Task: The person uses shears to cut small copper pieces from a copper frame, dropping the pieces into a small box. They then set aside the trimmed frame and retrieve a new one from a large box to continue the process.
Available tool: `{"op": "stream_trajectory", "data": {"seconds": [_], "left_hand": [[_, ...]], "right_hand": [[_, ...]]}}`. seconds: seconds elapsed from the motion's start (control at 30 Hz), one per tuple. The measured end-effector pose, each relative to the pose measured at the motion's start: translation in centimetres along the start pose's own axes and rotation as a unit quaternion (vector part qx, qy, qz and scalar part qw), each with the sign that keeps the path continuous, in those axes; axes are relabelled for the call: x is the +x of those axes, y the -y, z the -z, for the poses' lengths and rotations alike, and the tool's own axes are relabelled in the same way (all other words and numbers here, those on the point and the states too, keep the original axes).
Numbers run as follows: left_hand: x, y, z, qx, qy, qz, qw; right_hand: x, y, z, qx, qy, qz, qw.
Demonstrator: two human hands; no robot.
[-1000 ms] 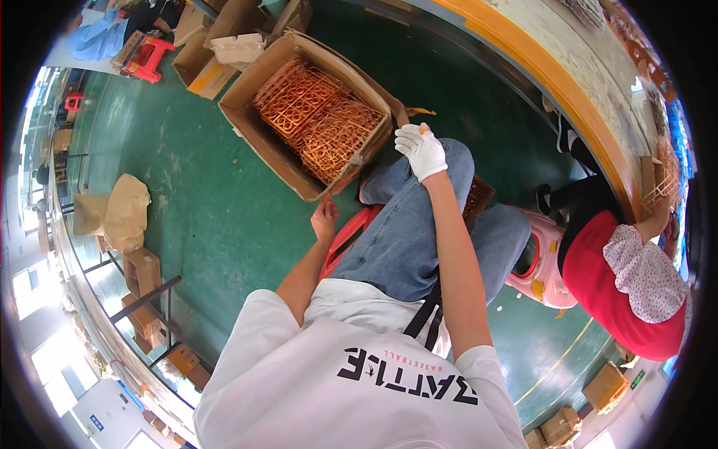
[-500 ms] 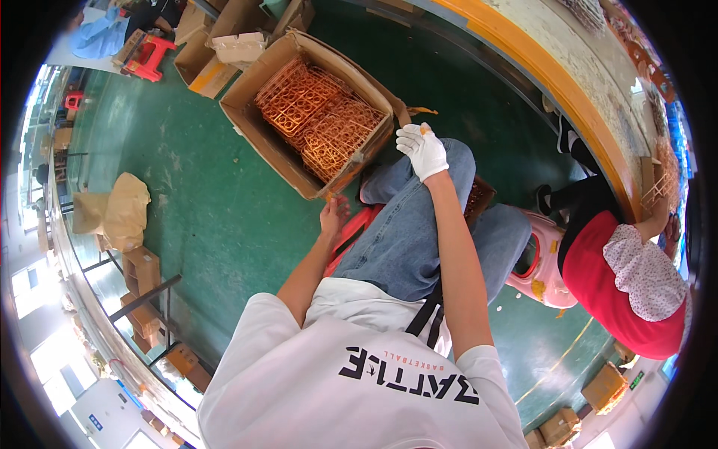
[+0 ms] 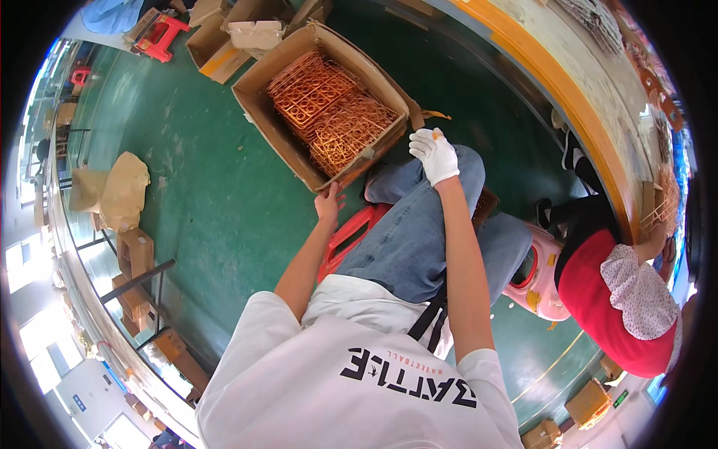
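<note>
One cardboard carton is sitting near twelve o'clock, carrying two stacks of copper-coloured wire pieces, overlapping too much to count. At its four o'clock, the white-gloved right hand is curling its fingers narrowly, palm hidden; at six, the bare left hand is reaching forward, fingers slightly parted. Whether either is gripping, I cannot tell.

White shirt — black-and-pink lettering
</note>
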State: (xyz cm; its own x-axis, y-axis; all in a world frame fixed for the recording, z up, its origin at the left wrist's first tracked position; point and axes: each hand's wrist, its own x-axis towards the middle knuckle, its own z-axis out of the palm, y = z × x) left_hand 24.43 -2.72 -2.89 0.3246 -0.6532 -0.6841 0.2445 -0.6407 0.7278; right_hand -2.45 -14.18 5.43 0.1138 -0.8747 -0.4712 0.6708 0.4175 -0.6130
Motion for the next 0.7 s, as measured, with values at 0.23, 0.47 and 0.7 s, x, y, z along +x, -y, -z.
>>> {"op": "stream_trajectory", "data": {"seconds": [0.23, 0.47, 0.7], "left_hand": [[1.4, 3.1, 1.0, 0.036, -0.027, -0.067, 0.997], [1.0, 7.1, -0.2, -0.252, 0.019, -0.007, 0.967], [0.6, 10.5, 1.1, -0.286, 0.051, 0.094, 0.952]], "right_hand": [[-0.2, 0.0, 0.0, -0.004, -0.002, -0.001, 1.0], [-0.2, 0.0, -0.1, -0.003, -0.001, 0.008, 1.0], [-0.3, 0.2, 0.3, -0.006, -0.011, 0.016, 1.0]]}}
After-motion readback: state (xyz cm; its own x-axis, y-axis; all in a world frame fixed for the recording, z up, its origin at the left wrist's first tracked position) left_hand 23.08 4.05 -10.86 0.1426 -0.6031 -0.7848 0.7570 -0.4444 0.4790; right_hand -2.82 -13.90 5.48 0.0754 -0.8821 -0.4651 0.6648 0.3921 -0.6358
